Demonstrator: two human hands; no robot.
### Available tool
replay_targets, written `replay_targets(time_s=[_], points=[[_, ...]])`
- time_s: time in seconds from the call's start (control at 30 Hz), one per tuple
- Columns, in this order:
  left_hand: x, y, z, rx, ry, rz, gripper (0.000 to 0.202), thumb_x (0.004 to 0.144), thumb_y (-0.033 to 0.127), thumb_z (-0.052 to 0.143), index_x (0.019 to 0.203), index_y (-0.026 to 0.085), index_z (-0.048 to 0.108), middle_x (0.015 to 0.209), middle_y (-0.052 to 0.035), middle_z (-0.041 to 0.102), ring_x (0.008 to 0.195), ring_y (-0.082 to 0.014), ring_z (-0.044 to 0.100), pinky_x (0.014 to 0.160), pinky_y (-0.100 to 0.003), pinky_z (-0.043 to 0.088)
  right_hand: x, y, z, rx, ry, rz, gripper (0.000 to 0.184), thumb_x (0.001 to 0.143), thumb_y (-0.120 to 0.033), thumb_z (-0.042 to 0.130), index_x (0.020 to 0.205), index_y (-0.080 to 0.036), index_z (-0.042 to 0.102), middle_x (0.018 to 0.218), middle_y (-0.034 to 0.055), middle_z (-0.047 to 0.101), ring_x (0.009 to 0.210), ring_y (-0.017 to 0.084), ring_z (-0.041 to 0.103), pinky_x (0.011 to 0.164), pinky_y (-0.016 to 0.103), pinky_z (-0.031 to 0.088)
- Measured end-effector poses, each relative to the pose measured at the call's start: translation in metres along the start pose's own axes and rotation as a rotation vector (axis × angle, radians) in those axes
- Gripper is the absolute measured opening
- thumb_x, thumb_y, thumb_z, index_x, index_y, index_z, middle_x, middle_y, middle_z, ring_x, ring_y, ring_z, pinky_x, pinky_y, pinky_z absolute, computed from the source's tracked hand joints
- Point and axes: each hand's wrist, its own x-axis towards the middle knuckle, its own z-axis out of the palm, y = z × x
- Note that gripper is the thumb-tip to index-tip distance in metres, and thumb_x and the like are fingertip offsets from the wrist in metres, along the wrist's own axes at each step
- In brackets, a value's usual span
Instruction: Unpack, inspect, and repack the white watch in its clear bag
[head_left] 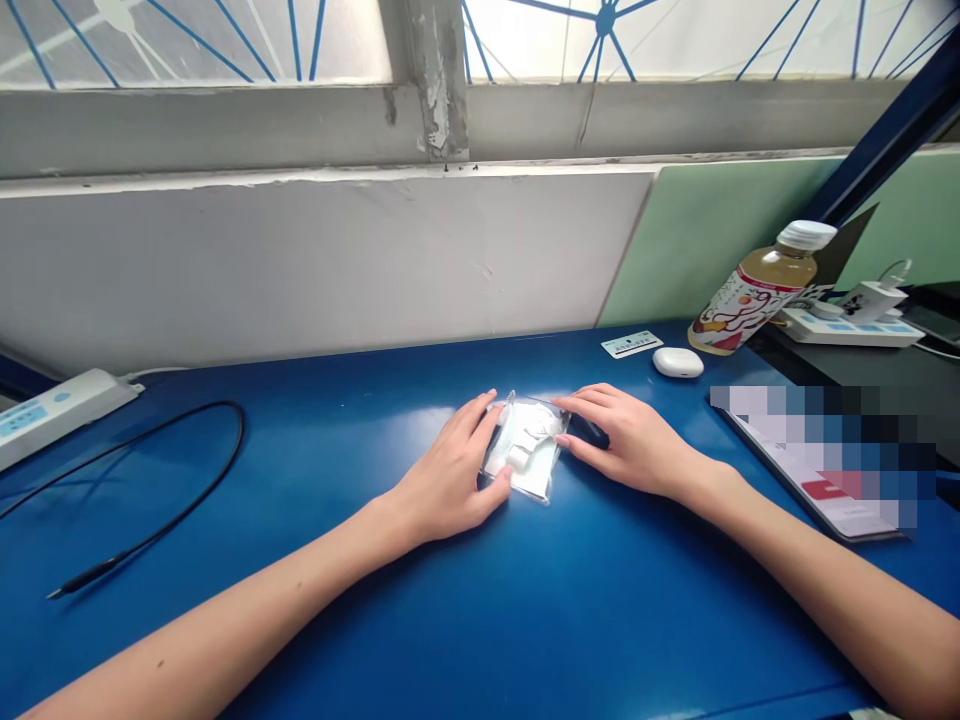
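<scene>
A small clear plastic packet (534, 482) lies on the blue table between my two hands, with a white folded item and a small white piece showing inside. My left hand (450, 475) rests at the packet's left side, its fingers stretched out and the thumb apart, touching the edge. From the other side my right hand (630, 440) reaches in, fingers extended and thumb spread below them. Its fingertips meet the packet's right edge. Neither hand is wrapped round the packet. Glare on the plastic blurs the details of what is inside.
A black cable (238, 430) with a metal tip curves at left beside a white power strip (60, 410). Toward the right are a card (631, 345), a white earbud case (678, 363), a drink bottle (754, 295), a phone (847, 510) and another power strip (855, 328).
</scene>
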Motion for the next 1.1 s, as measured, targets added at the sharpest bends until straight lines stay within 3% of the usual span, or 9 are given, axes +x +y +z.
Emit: replay_targets(time_s=[0.1, 0.2, 0.3, 0.43, 0.53, 0.7, 0.87, 1.0, 1.1], points=[[0.001, -0.003, 0.002, 0.029, 0.006, -0.022, 0.054, 0.097, 0.037, 0.051, 0.143, 0.01, 0.046, 0.153, -0.0228, 0.041, 0.145, -0.0371, 0.035, 0.115, -0.057, 0.038, 0.001, -0.003, -0.001, 0.014, 0.027, 0.017, 0.032, 0.093, -0.033, 0.057, 0.12, -0.018, 0.065, 0.095, 0.0103, 0.074, 0.092, 0.027, 0.065, 0.083, 0.044, 0.055], [0.002, -0.005, 0.003, 0.045, -0.043, -0.011, 0.07, 0.091, 0.054, 0.059, 0.143, 0.008, 0.047, 0.153, -0.0245, 0.041, 0.145, -0.0416, 0.033, 0.114, -0.061, 0.036, 0.0, -0.006, -0.003, 0.095, -0.025, -0.038, 0.03, 0.092, -0.026, 0.057, 0.119, -0.017, 0.065, 0.081, 0.0059, 0.071, 0.081, 0.023, 0.064, 0.077, 0.039, 0.053], [0.003, -0.005, 0.002, 0.028, -0.069, 0.006, 0.079, 0.087, 0.059, 0.064, 0.145, 0.011, 0.045, 0.152, -0.023, 0.043, 0.145, -0.0419, 0.032, 0.113, -0.062, 0.036, -0.001, -0.008, -0.006, 0.132, -0.072, -0.099, 0.031, 0.092, -0.025, 0.056, 0.12, -0.016, 0.065, 0.078, 0.005, 0.069, 0.075, 0.021, 0.062, 0.072, 0.036, 0.052], [0.003, -0.003, 0.0, 0.023, -0.096, 0.012, 0.075, 0.087, 0.054, 0.065, 0.147, 0.014, 0.044, 0.15, -0.0198, 0.046, 0.144, -0.0403, 0.035, 0.114, -0.06, 0.036, -0.001, -0.004, -0.011, 0.095, -0.057, -0.123, 0.045, 0.09, -0.039, 0.063, 0.128, -0.017, 0.061, 0.109, 0.0136, 0.068, 0.101, 0.028, 0.063, 0.086, 0.042, 0.054], [0.004, -0.001, -0.003, 0.038, -0.12, -0.005, 0.076, 0.087, 0.055, 0.065, 0.146, 0.011, 0.045, 0.151, -0.0213, 0.045, 0.143, -0.0408, 0.036, 0.114, -0.06, 0.036, -0.001, 0.0, -0.012, 0.108, -0.118, -0.129, 0.062, 0.085, -0.049, 0.068, 0.136, -0.018, 0.055, 0.13, 0.0165, 0.061, 0.119, 0.031, 0.058, 0.099, 0.047, 0.05], [0.005, -0.001, -0.003, 0.032, -0.085, 0.004, 0.091, 0.075, 0.061, 0.074, 0.142, 0.006, 0.047, 0.15, -0.0263, 0.044, 0.139, -0.0428, 0.041, 0.112, -0.061, 0.038, -0.002, 0.004, -0.011, 0.13, -0.142, -0.099, 0.062, 0.084, -0.051, 0.069, 0.135, -0.017, 0.056, 0.131, 0.0169, 0.062, 0.121, 0.032, 0.057, 0.1, 0.047, 0.05], [0.004, -0.002, -0.002, 0.004, -0.071, 0.011, 0.068, 0.088, 0.051, 0.065, 0.138, 0.007, 0.053, 0.147, -0.0233, 0.05, 0.138, -0.0388, 0.044, 0.114, -0.059, 0.036, -0.004, 0.006, -0.007, 0.127, -0.113, -0.165, 0.065, 0.08, -0.049, 0.074, 0.136, -0.021, 0.058, 0.132, 0.016, 0.063, 0.12, 0.033, 0.059, 0.099, 0.049, 0.051], [0.003, -0.002, -0.004, -0.093, -0.052, 0.006, 0.057, 0.092, 0.053, 0.059, 0.132, 0.012, 0.059, 0.141, -0.019, 0.057, 0.135, -0.0362, 0.048, 0.113, -0.057, 0.039, -0.004, 0.005, -0.003, 0.16, -0.037, -0.206, 0.038, 0.092, -0.027, 0.061, 0.131, -0.024, 0.063, 0.122, 0.0113, 0.069, 0.11, 0.027, 0.065, 0.093, 0.042, 0.053], [0.004, -0.002, -0.004, -0.181, 0.044, -0.031, 0.05, 0.094, 0.047, 0.058, 0.131, 0.013, 0.058, 0.137, -0.0167, 0.059, 0.129, -0.0316, 0.055, 0.108, -0.049, 0.046, -0.002, 0.0, -0.001, 0.343, 0.037, -0.127, 0.024, 0.095, -0.027, 0.058, 0.115, -0.023, 0.071, 0.109, 0.0088, 0.074, 0.097, 0.023, 0.069, 0.084, 0.036, 0.055]])
